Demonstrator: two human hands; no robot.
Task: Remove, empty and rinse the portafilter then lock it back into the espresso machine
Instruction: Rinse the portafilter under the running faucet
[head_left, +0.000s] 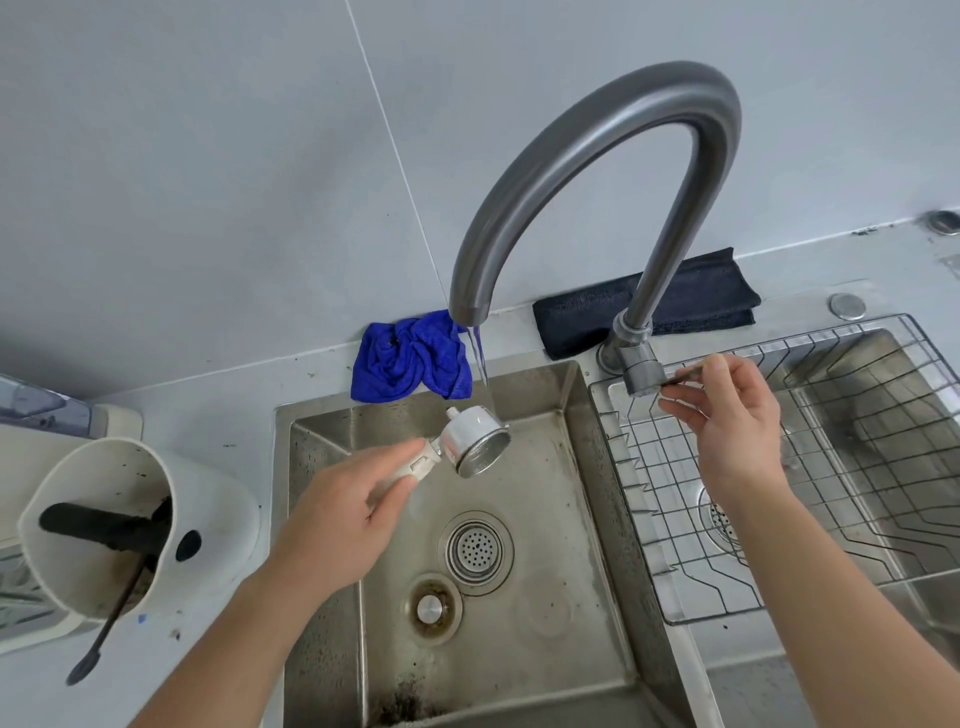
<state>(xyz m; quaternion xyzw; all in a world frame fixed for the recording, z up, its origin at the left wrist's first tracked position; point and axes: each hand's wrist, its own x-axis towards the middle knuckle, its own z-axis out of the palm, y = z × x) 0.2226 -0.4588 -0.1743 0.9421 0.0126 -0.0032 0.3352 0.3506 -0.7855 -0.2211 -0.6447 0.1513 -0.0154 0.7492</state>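
Observation:
The portafilter (475, 441) has a silver metal basket and a cream handle. My left hand (343, 509) grips that handle and holds the basket tilted over the left sink basin (545, 519), under the faucet spout (467, 306). A thin stream of water (480, 364) falls onto the basket's top. My right hand (727, 415) pinches the thin faucet lever (680, 375) between thumb and fingers. The espresso machine's body is not in view.
A tall grey gooseneck faucet (623, 130) arches over the sink. A wire rack (779, 493) sits in the right basin. A blue cloth (410, 358) and a dark folded cloth (691, 306) lie behind the sink. A white knock box (130, 519) with a brush stands left.

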